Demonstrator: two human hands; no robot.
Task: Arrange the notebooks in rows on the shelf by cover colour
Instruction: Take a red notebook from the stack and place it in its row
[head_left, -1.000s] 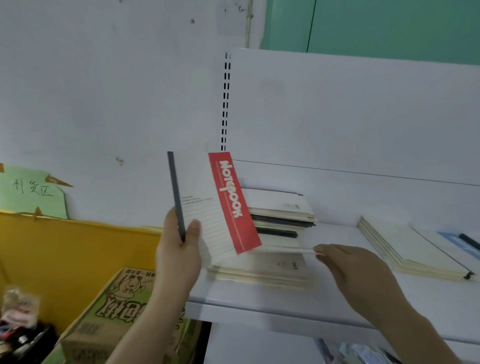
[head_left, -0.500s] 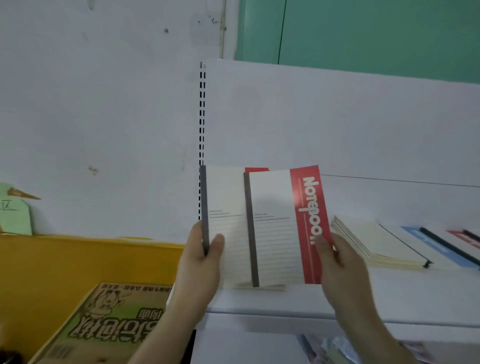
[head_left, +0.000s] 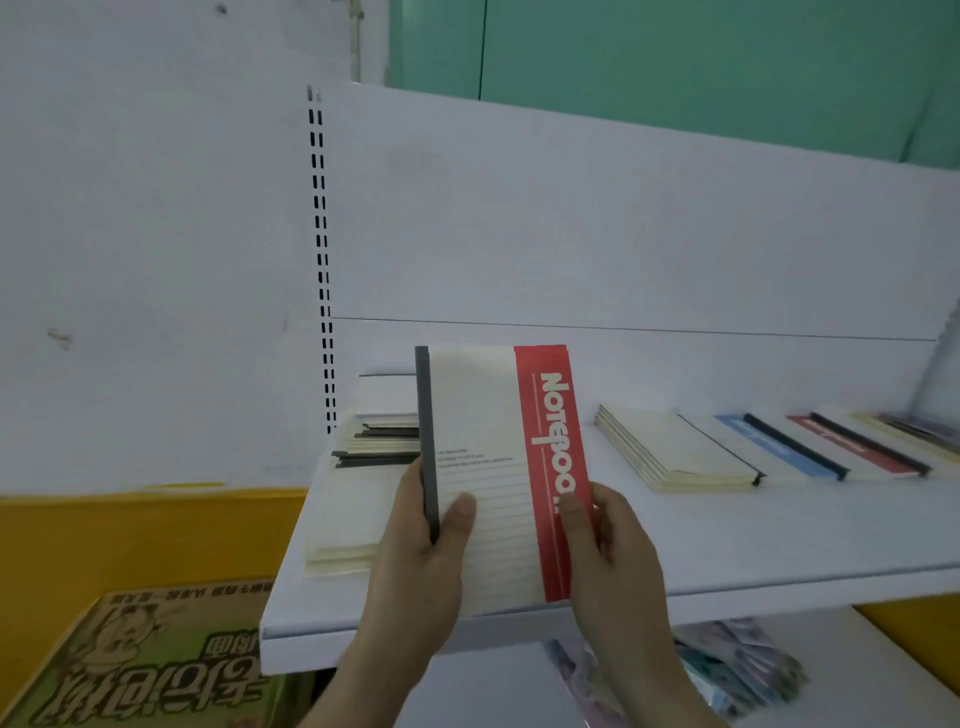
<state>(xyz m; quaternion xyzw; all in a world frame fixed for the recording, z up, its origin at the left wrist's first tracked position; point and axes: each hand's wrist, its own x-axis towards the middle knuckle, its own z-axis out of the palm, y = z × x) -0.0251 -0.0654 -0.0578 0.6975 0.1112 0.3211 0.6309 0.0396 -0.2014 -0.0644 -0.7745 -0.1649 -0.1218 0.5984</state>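
Note:
I hold red-banded notebooks upright in front of the white shelf, cream covers with a grey spine. My left hand grips the spine edge, thumb on the cover. My right hand holds the red band's lower edge. Behind them on the shelf's left end lies a mixed stack of notebooks. To the right lie a cream pile, a blue-banded notebook and a red-banded one, laid side by side.
A cardboard box with green print sits below left, in front of a yellow bin. Packaged goods lie on the lower shelf. The shelf's slotted upright rises at the left.
The two fanned red notebooks have been squared together into one bundle held by both hands. The view has shifted so more of the shelf's right side shows.

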